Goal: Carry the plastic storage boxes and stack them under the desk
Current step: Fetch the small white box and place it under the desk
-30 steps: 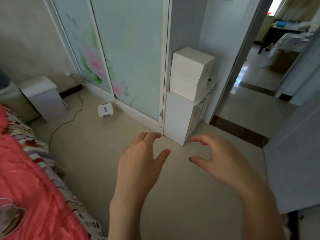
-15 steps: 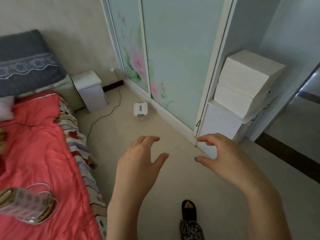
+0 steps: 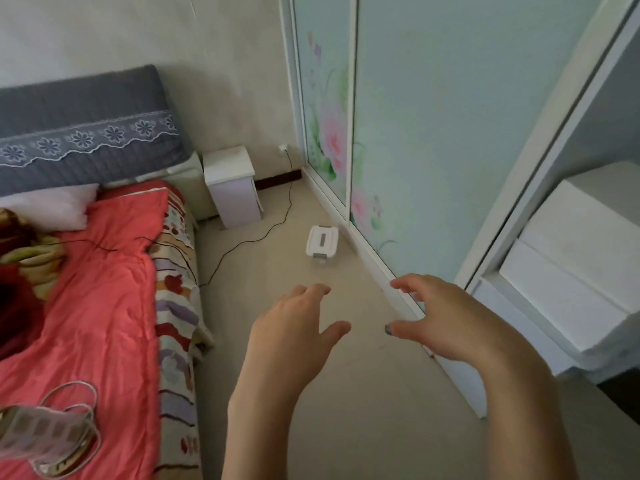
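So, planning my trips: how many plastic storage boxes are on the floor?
1: a white-lidded storage box by the sliding door. Others may be out of view.

Matt white plastic box (image 3: pixel 322 241) on smooth floor (image 3: pixel 363 393) beside satiny red quilt (image 3: pixel 97 289).

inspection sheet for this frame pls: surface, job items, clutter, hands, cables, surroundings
Surface: beige floor, bare around the hands.
Job's things: one small white plastic box, lid on, on the floor beside the sliding door track; no desk in view.
Clutter: bag with handles on the red quilt; white stacked boxes on a white cabinet at right.
Grippers: left hand and right hand both open, empty, held apart above the floor.
Cables: black cord from the wall outlet across the floor to the bed.
Surroundings: floral sliding doors, white nightstand, grey headboard.
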